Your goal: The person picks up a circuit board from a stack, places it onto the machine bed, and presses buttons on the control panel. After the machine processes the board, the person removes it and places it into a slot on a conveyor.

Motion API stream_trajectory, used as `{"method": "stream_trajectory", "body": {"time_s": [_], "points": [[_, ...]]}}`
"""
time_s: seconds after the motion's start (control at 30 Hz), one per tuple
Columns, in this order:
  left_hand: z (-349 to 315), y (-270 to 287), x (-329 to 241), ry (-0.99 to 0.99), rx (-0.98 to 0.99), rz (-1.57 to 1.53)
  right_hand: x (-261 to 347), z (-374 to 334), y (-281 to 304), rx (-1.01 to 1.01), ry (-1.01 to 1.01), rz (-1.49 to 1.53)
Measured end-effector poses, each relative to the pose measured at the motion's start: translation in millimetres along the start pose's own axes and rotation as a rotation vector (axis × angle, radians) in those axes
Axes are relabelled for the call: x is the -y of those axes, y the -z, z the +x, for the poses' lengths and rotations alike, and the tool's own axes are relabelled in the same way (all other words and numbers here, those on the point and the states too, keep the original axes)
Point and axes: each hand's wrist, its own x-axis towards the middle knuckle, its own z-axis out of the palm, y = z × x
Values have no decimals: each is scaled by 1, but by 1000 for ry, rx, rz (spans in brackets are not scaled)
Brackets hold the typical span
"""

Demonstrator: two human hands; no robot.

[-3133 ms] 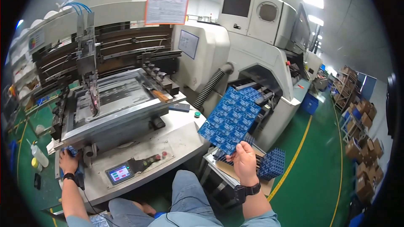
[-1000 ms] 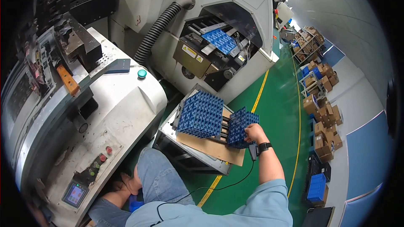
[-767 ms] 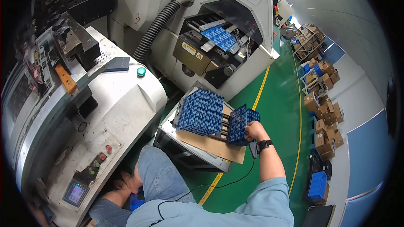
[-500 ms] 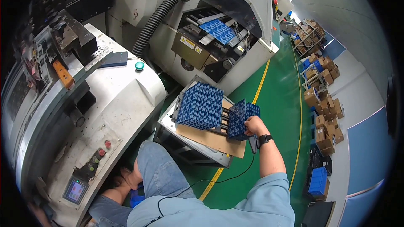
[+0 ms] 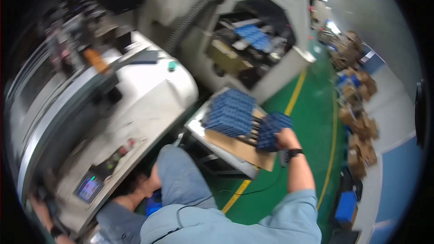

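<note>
My right hand [image 5: 285,139], with a dark band at its wrist, is closed at the near right edge of a smaller stack of blue patterned panels [image 5: 270,132]. A bigger stack of similar blue panels [image 5: 229,113] stands to its left. Both rest on a small stand with a brown cardboard sheet [image 5: 239,149]. Far to the lower left, my left hand [image 5: 40,205] is beside the white machine's outer side; its fingers are blurred. Motion smears the whole view, so the panels' details are lost.
The white machine [image 5: 149,104] at left carries a small screen [image 5: 88,189], buttons and a green knob [image 5: 172,66]. Behind the stand, another machine's opening [image 5: 253,40] holds a blue panel. Yellow lines mark the green floor [image 5: 312,122]; cardboard boxes [image 5: 361,153] line the right side.
The view has shifted and blurred, so the scene sits farther right. My right hand stays at the smaller stack. My left forearm and wristband now show at the lower left.
</note>
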Motion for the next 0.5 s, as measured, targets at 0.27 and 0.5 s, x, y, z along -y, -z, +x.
{"method": "stream_trajectory", "body": {"time_s": [0.27, 0.5], "points": [[-24, 31, -201, 20, -235, -227, 84, -67, -64, -213, 185, 313], [-29, 60, -233, 138, -214, -255, 161, -131, -124, -236, 737, 222]]}}
